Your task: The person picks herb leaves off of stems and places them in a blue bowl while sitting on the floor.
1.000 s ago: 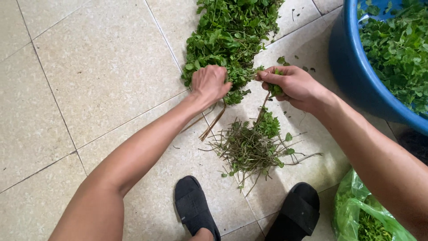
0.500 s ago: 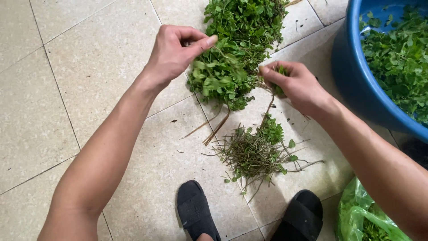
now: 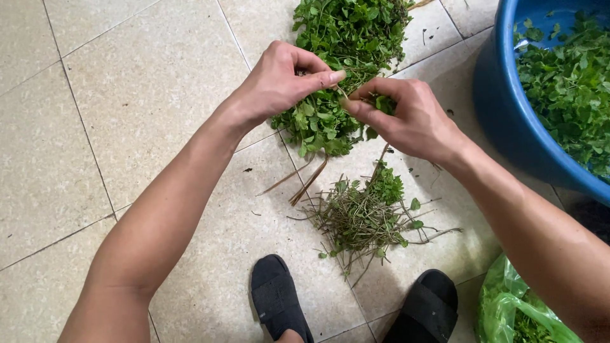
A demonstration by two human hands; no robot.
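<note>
Where the head camera looks down, both bare hands meet over a heap of green leafy herb sprigs (image 3: pixel 346 70) lying on the pale beige tiled floor (image 3: pixel 127 108). The left hand (image 3: pixel 279 82) has its thumb and fingers pressed together in a pinching grip on a thin green sprig (image 3: pixel 346 95) at the heap's near edge. The right hand (image 3: pixel 406 121), just beside it, has its grip closed on the other end of the same sprig, a few leaves showing between the fingers; the fingertips of the two hands nearly touch.

Left of the arms the floor lies open, smooth matt tiles crossed by thin grey grout lines. On the right the room is tight: a big round blue plastic basin (image 3: pixel 508 127) stands close by the right forearm, its rim curving off the far right edge, filled with loose green leaves (image 3: pixel 572 82). Near the hands, a smaller tangle of bare wiry stems and roots (image 3: pixel 362 222) lies on the floor, brownish and stringy, with a few leaves caught in it. Nearest of all, two black slip-on sandals (image 3: pixel 279 298) flank that tangle, and a crinkled translucent green plastic bag (image 3: pixel 515 311) sits at the near right corner.
</note>
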